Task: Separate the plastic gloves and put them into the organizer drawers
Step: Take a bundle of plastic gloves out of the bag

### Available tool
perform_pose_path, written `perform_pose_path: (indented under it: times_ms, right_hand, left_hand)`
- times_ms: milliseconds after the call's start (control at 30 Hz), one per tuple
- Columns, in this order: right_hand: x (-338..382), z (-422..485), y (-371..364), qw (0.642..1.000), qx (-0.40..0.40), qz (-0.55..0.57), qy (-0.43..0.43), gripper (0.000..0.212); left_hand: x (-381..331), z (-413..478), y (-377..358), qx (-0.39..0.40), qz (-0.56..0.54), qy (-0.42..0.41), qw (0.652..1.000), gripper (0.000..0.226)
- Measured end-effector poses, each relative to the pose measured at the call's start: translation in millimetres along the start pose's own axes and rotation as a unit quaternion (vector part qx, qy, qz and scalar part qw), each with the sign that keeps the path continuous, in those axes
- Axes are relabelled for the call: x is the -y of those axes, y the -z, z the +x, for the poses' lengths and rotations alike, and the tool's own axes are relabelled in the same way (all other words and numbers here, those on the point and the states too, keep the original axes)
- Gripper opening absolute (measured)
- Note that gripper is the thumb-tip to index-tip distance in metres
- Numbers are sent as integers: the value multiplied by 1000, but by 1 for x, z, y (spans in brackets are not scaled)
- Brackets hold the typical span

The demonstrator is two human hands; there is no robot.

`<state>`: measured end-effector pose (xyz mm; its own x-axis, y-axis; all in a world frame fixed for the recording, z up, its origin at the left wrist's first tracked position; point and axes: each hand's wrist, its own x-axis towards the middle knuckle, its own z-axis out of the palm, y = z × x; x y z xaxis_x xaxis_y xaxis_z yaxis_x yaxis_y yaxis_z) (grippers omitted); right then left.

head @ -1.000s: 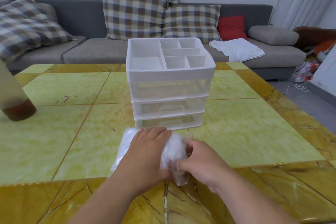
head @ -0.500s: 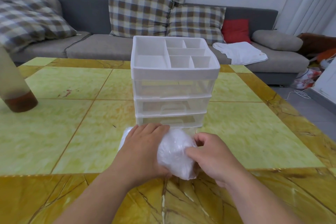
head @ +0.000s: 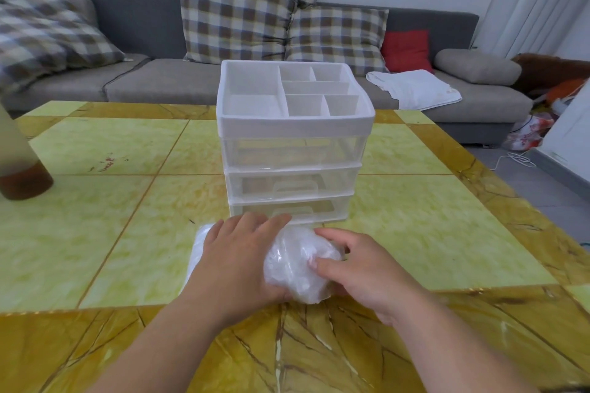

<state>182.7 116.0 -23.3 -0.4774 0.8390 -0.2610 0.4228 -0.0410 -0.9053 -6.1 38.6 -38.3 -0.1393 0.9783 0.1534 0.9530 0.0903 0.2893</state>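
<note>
A person works at a crumpled wad of plastic gloves (head: 297, 271) on a yellow-green marble table (head: 127, 233), directly in front of a clear organizer (head: 293, 150) whose 3 drawers are all shut. The left hand (head: 236, 262) lies flat over the wad's left half, fingers straight, pressing it to the tabletop. The right hand (head: 357, 268) curls around the right end, thumb and fingertips nipping the film. The wad sits just short of the bottom drawer (head: 287, 210); whether they touch cannot be told. No glove shows in any drawer, so the job appears to be at its opening step: freeing 1 glove from the bunch. Done well, that likely means the flat hand anchoring the stack while the other teases up a single layer at an edge and peels slowly, since thin film tends to cling and drag neighbours along. A drawer must then be pulled out. A bottle (head: 19, 169) stands at the table's left edge, a sofa (head: 159, 83) behind.
</note>
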Motion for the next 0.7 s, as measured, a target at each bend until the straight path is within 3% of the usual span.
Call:
perform_pose_path:
  times_ms: [133,267,433,700]
  right_hand:
    - [-2,1,-4,999,-20,-25,5,39]
    - [0,5,2,997,-65,33,-25,31]
    - [1,7,8,994,-67,77,-43,24]
    - [2,9,30,985,-141,81,-52,22]
  left_hand:
    - [-3,-3,0,-8,-6,-4,1000,109]
    - [1,-3,5,0,8,15,1000,107]
    - [4,-3,11,17,15,54,998,106]
    - [27,-6,24,41,56,175,982,91]
